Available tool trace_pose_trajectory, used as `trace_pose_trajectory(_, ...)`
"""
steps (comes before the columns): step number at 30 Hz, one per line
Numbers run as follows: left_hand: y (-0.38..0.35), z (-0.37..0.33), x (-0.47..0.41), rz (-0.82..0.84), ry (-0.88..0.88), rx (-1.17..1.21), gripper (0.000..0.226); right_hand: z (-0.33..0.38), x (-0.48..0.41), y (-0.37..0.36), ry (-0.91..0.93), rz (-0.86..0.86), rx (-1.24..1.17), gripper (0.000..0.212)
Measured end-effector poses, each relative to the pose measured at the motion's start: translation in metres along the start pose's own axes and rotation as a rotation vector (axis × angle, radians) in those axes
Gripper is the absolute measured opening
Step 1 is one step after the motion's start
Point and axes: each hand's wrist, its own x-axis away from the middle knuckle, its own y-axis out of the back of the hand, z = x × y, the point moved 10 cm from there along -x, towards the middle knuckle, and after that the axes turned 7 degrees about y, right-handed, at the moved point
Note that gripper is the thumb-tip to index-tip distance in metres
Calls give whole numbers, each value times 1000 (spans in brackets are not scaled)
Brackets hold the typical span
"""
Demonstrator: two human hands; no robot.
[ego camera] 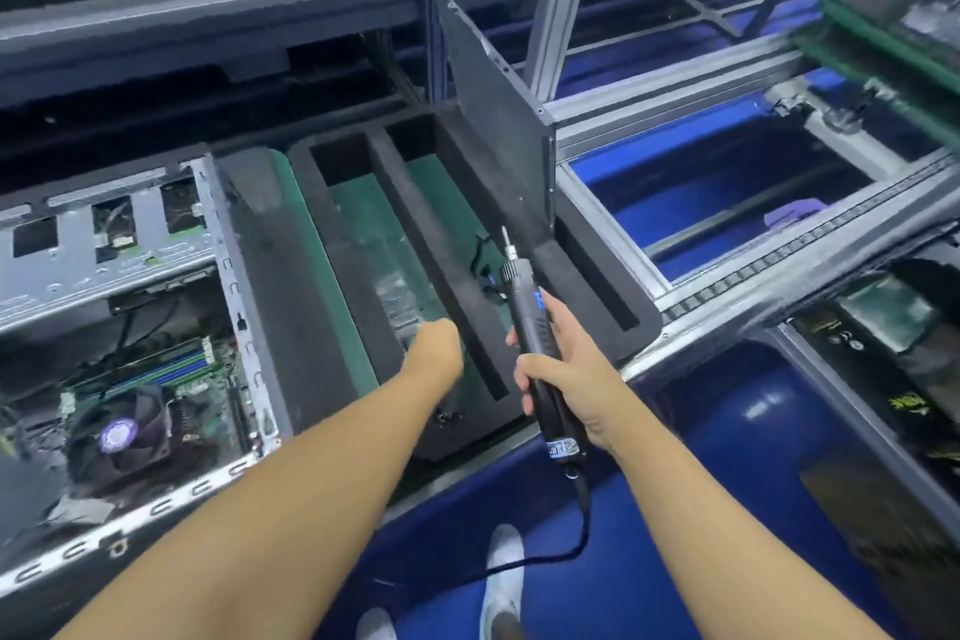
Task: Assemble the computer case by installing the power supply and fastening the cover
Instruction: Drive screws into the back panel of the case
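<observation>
The open computer case (pixel 228 244) lies on its side at the left, showing a motherboard with a CPU fan (pixel 122 431). A black side cover panel (pixel 498 114) stands upright in a black foam holder (pixel 467 276) right of the case. My right hand (pixel 566 374) grips a black electric screwdriver (pixel 530 327), tip pointing up toward the panel, its cable hanging down. My left hand (pixel 436 343) reaches down into the foam holder over a small clear bag; its fingers are hidden behind the wrist.
An aluminium conveyor frame (pixel 779 276) runs along the right over blue bins. Green mat (pixel 322 244) covers the bench between case and foam. My feet in white shoes (pixel 504 577) stand on the blue floor below.
</observation>
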Motion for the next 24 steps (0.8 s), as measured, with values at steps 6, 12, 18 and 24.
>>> trace_pose_trajectory(6,-34,-2,-39,-12,131,113,17,-2,-29,16,-22,69,4,80)
trace_pose_trajectory(12,-45,14,-56,-162,233,237,26,-2,-40,25,-14,149,4,84)
trace_pose_trajectory(18,-31,20,-56,-154,262,373,6,-8,-42,28,-24,186,5,82)
trace_pose_trajectory(24,17,42,-5,-245,309,1471,10,6,-32,6,-33,224,36,82)
